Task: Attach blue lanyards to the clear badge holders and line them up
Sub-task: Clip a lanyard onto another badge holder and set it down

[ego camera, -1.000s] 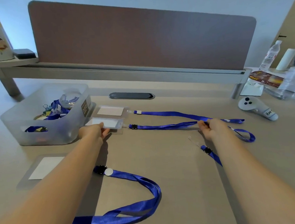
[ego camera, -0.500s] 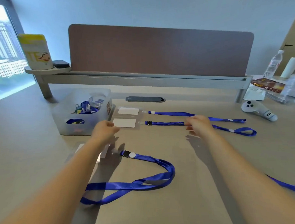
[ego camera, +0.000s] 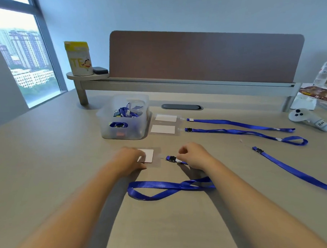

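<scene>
Presently on the table (ego camera: 48, 166): matte beige laminate, flat and smooth.
Near badge holder (ego camera: 151, 158): clear soft plastic sleeve, rectangular, with a white card inside; lies flat at centre, partly under the left hand.
Left hand (ego camera: 130, 160): palm down, fingers curled onto the holder's left part, pinning it to the table; forearm stretched forward.
Near lanyard (ego camera: 167, 188): blue woven ribbon with a slight sheen, lying in a flat crossed loop between the forearms, its strap running under the right wrist.
Clip end (ego camera: 172, 158): small black plastic buckle on the near lanyard, just right of the holder's clear tab; whether they are joined cannot be told.
Right hand (ego camera: 194, 156): knuckles up, fingers bent, grip narrow, pinching the strap just behind the clip.
Back row: two badge holders (ego camera: 165, 123), same clear sleeves with white cards, one behind the other beside the bin, each with a blue lanyard (ego camera: 239, 127) laid out rightward.
Loose lanyard (ego camera: 296, 172): blue ribbon with black clip, running diagonally to the right edge, well apart from the hands.
Storage bin (ego camera: 124, 133): translucent frosted plastic, rounded corners, holding blue straps and binder clips.
Controller (ego camera: 308, 118): white moulded plastic, black buttons, at far right.
Divider (ego camera: 206, 56): brown felt-like panel on a grey metal rail.
</scene>
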The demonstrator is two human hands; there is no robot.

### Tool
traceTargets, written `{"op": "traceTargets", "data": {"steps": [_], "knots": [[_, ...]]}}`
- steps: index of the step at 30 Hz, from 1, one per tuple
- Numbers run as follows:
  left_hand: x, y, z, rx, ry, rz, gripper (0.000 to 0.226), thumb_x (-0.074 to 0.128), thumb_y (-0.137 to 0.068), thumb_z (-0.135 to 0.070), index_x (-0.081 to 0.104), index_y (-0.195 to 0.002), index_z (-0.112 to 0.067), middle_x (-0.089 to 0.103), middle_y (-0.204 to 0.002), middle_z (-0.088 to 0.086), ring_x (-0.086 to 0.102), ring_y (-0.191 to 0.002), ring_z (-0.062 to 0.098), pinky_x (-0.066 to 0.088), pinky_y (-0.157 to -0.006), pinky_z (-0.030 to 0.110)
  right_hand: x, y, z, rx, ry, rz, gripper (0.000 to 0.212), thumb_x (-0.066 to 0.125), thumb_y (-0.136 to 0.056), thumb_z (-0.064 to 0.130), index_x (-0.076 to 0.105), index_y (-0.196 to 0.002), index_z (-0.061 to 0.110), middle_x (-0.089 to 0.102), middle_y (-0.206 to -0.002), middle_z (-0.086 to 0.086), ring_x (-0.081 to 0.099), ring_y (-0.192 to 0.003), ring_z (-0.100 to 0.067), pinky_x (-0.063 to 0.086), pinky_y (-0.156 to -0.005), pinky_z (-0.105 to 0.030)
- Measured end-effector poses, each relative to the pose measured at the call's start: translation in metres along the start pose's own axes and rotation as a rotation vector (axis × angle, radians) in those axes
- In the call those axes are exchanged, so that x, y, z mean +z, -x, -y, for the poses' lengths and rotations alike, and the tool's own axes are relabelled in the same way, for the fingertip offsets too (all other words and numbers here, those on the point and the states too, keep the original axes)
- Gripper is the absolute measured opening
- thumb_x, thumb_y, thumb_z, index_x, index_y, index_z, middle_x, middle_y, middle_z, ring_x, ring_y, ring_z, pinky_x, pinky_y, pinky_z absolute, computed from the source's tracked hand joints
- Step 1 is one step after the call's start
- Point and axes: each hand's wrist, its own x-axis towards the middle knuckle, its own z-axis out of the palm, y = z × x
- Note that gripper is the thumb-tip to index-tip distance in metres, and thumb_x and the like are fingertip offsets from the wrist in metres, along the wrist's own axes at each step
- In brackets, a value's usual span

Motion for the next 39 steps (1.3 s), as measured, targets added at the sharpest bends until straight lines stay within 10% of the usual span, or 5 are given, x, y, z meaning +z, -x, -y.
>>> {"op": "traceTargets", "data": {"steps": [11, 15, 20, 36, 39], "knots": [[-0.018, 0.004, -0.011, 0.068, -0.129, -0.216, 0.036, 0.043, -0.093, -0.015, 0.039, -0.129, -0.012, 0.057, -0.128, 0.011, 0.058, -0.110, 0.026, 0.047, -0.092, 0.032, 0.005, -0.009, 0.012, -0.035, -0.086, 0.132, 0.034, 0.052, -0.091, 0.023, 0.059, -0.120, 0.007, 0.060, -0.122, -0.013, 0.054, -0.103, -0.024, 0.041, -0.080, -0.029], [-0.031, 0.010, -0.017, 0.022, 0.145, -0.352, 0.030, 0.034, -0.096, -0.013, 0.046, -0.124, -0.010, 0.060, -0.123, 0.012, 0.059, -0.104, 0.027, 0.046, -0.081, 0.029, -0.001, -0.007, 0.013, -0.059, -0.429, 0.111, 0.018, 0.055, -0.089, 0.016, 0.064, -0.102, 0.007, 0.064, -0.106, -0.012, 0.057, -0.099, -0.024, 0.043, -0.098, -0.037], [-0.046, 0.004, -0.025, -0.045, 0.581, -0.421, 0.027, 0.037, -0.095, -0.017, 0.055, -0.112, -0.005, 0.060, -0.117, 0.015, 0.054, -0.095, 0.022, 0.043, -0.068, 0.023, -0.019, 0.000, 0.020, -0.049, -0.989, 0.124, 0.005, 0.058, -0.087, 0.009, 0.055, -0.087, 0.012, 0.061, -0.083, -0.005, 0.060, -0.072, -0.017, 0.052, -0.071, -0.027], [-0.078, 0.011, -0.029, 0.057, 0.307, -0.361, 0.026, 0.045, -0.092, -0.025, 0.055, -0.113, -0.013, 0.066, -0.112, 0.013, 0.054, -0.084, 0.018, 0.049, -0.086, 0.034, -0.053, 0.017, 0.018, -0.221, -0.465, -0.174, 0.024, 0.049, -0.092, 0.018, 0.067, -0.095, 0.004, 0.054, -0.068, 0.003, 0.042, -0.061, -0.008, 0.034, -0.056, -0.020], [-0.078, 0.010, -0.029, 0.019, 0.272, -0.372, 0.029, 0.038, -0.094, -0.026, 0.052, -0.118, -0.016, 0.061, -0.123, 0.009, 0.055, -0.107, 0.025, 0.041, -0.095, 0.038, -0.054, 0.022, 0.018, -0.252, -0.486, -0.137, 0.025, 0.054, -0.090, 0.021, 0.067, -0.102, 0.002, 0.053, -0.067, 0.004, 0.041, -0.059, -0.004, 0.033, -0.056, -0.016]]}}
